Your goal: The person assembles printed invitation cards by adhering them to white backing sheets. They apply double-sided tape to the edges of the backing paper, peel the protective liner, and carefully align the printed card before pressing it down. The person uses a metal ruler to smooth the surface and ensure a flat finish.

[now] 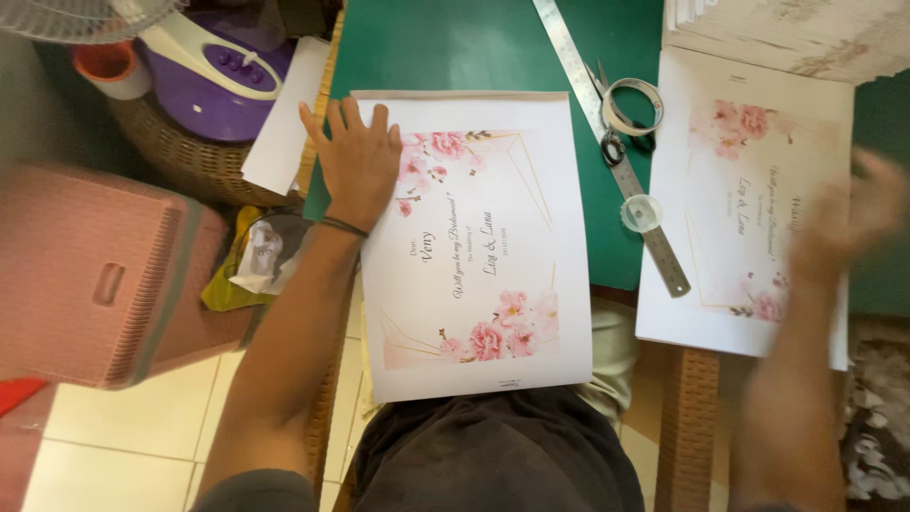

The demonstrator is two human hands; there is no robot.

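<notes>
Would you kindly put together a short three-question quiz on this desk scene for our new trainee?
1. True or false: the left hand lies flat on the floral printed sheet.
2. Which thing lies between the two printed sheets on the green mat? A) a metal ruler B) a stapler C) a paintbrush
3. What stands in the wicker basket at the upper left?

Key
1. True; the palm presses the sheet's upper left corner.
2. A; the metal ruler runs diagonally, with scissors and a tape roll on it.
3. A purple and white appliance.
</notes>
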